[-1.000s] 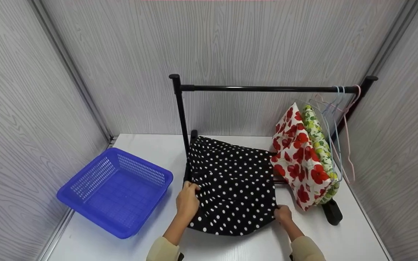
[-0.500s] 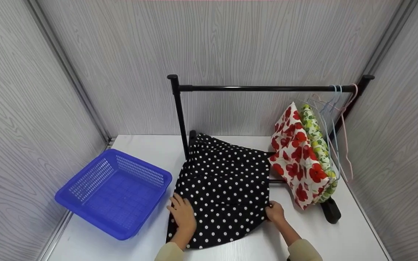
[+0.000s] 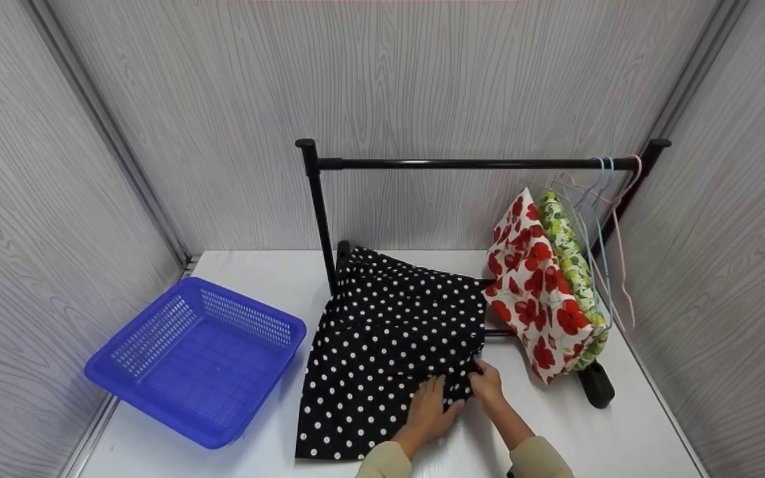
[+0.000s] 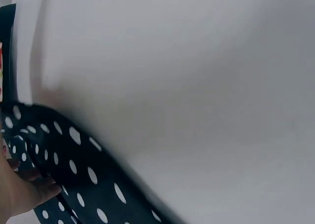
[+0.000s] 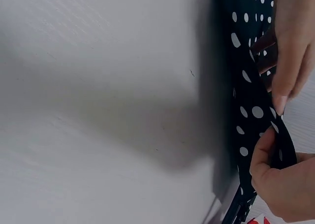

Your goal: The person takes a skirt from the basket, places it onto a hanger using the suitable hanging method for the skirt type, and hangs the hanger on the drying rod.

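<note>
A black polka-dot cloth (image 3: 382, 358) lies spread over the white table, its far part across the foot of the rack. My right hand (image 3: 487, 385) pinches the cloth's right edge between thumb and fingers, bunching it there. Close beside it, my left hand (image 3: 427, 413) rests on the near right part of the cloth, fingers extended and thumb spread. The right wrist view shows both hands at the cloth's folded edge, the left thumb near the pinching right hand (image 5: 280, 182). Only part of the left hand (image 4: 22, 192) shows in the left wrist view.
A blue plastic basket (image 3: 210, 372) stands on the left. Behind the cloth rises a black clothes rack (image 3: 455, 164). At its right end hang a red-flowered cloth (image 3: 532, 299), a lemon-print cloth (image 3: 572, 259) and bare blue and pink hangers (image 3: 621, 265).
The left hand has let go of the cloth's left edge and moved right across it, to beside the right hand. The near left corner has spread out toward me. The right hand has shifted slightly.
</note>
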`<state>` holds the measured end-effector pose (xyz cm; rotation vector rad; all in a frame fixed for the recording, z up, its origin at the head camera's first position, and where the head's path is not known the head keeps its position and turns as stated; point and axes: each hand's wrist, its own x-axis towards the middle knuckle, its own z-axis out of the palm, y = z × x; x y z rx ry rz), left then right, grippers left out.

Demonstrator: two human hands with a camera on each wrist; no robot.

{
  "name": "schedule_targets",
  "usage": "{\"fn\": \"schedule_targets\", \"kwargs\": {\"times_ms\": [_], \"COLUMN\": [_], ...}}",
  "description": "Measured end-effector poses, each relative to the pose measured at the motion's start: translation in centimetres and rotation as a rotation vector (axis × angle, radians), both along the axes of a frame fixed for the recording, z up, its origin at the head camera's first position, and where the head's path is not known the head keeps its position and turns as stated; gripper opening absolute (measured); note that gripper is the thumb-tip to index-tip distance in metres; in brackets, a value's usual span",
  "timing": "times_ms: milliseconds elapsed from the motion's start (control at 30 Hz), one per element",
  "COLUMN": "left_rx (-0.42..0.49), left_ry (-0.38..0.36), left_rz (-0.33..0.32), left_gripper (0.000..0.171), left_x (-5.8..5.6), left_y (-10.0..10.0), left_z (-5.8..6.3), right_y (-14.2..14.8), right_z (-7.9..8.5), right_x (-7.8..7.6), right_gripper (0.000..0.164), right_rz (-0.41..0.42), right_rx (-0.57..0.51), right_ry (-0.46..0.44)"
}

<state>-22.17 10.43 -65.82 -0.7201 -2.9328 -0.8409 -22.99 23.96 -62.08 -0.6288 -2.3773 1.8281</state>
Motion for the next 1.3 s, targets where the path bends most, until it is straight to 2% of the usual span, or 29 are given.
{"fn": "schedule_targets", "kwargs": {"times_ms": [100,233,267,300,367,467,500,533,667,767,1133,1200,1300], "left_rx": [-0.012,-0.080,-0.074,-0.061,-0.012,0.135,0.175,0.215,0.345,0.401,0.460,0.466,0.470], "left_ry": [-0.004,0.090,0.116,0.125,0.124,0.044,0.007,-0.025,-0.114,-0.125,-0.153,-0.154,-0.167], "left_rz": [-0.008,0.032,0.046,0.058,0.073,0.073,0.074,0.074,0.080,0.091,0.117,0.114,0.106], "left_gripper": [0.064,0.051,0.045,0.039,0.030,0.026,0.026,0.026,0.028,0.028,0.030,0.030,0.031], "left_x": [0.1,0.0,-0.1,-0.2,-0.4,-0.9,-1.1,-1.3,-2.1,-2.4,-2.4,-2.4,-2.4], "left_y": [0.6,1.1,1.2,1.2,1.1,0.8,0.7,0.5,0.2,-0.1,-0.2,-0.2,-0.1], "left_z": [-0.3,-0.6,-0.6,-0.6,-0.3,0.2,0.4,0.6,1.0,1.0,1.1,1.0,1.1], "right_y": [0.0,0.5,1.1,1.3,1.7,1.8,1.5,1.7,2.5,3.4,8.4,9.4,11.1], "right_z": [0.3,-0.5,-1.7,-2.2,-2.5,-1.1,0.4,1.0,2.9,4.1,9.7,10.5,11.6], "right_x": [0.0,-0.7,-1.1,-1.4,-1.6,-1.1,-0.6,-0.4,0.1,0.4,1.3,1.3,1.3], "right_gripper": [0.047,0.045,0.044,0.044,0.043,0.040,0.039,0.036,0.027,0.025,0.027,0.026,0.025], "right_rz": [-0.014,0.005,0.029,0.041,0.063,0.063,0.044,0.046,0.019,-0.021,-0.197,-0.250,-0.322], "right_rx": [-0.045,-0.104,-0.134,-0.153,-0.162,-0.103,-0.030,0.044,0.318,0.417,0.604,0.648,0.678], "right_ry": [-0.006,0.014,0.072,0.092,0.130,0.170,0.142,0.156,0.257,0.375,0.801,0.866,0.912]}}
